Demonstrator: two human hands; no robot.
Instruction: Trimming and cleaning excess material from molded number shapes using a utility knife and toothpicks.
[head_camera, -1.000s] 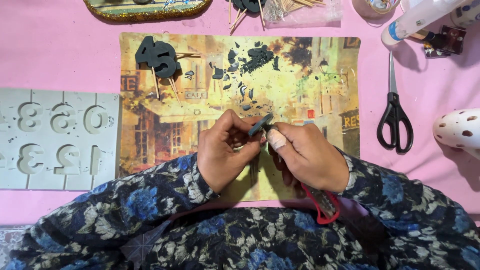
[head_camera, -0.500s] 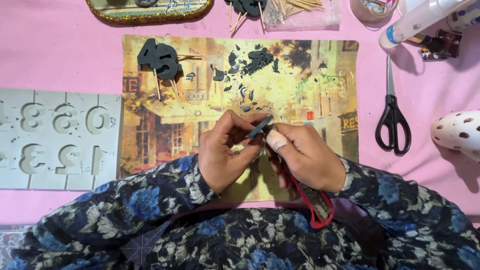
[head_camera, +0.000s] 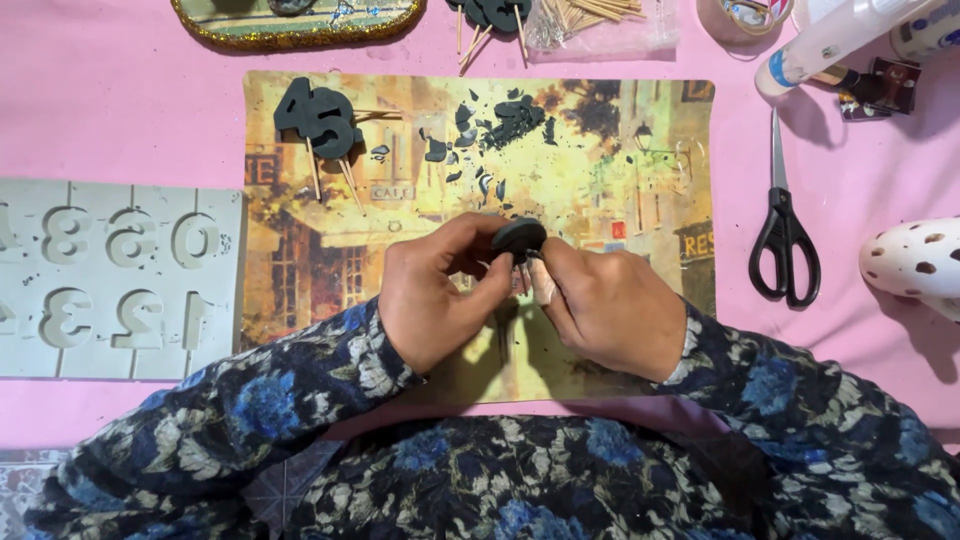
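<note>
My left hand (head_camera: 440, 300) pinches a small dark grey rounded piece (head_camera: 519, 238) between thumb and fingers, over the painted street-scene mat (head_camera: 640, 170). My right hand (head_camera: 600, 305) meets it from the right, fingertips touching the piece's lower edge; whether it holds a small tool there is unclear. Dark grey scraps (head_camera: 500, 125) lie scattered on the mat's upper middle. Two dark grey numbers on wooden sticks (head_camera: 318, 118) rest at the mat's upper left.
A pale grey number mould (head_camera: 110, 280) lies left of the mat. Black-handled scissors (head_camera: 785, 240) lie to the right, beside a white spotted object (head_camera: 915, 265). Along the far edge sit a glitter-rimmed tray (head_camera: 300, 15), a bag of wooden sticks (head_camera: 600, 20) and a white glue bottle (head_camera: 830, 40).
The dark piece between my fingers has turned: it showed as a thin edge before and now shows its broad rounded face. Both hands stayed in place over the mat.
</note>
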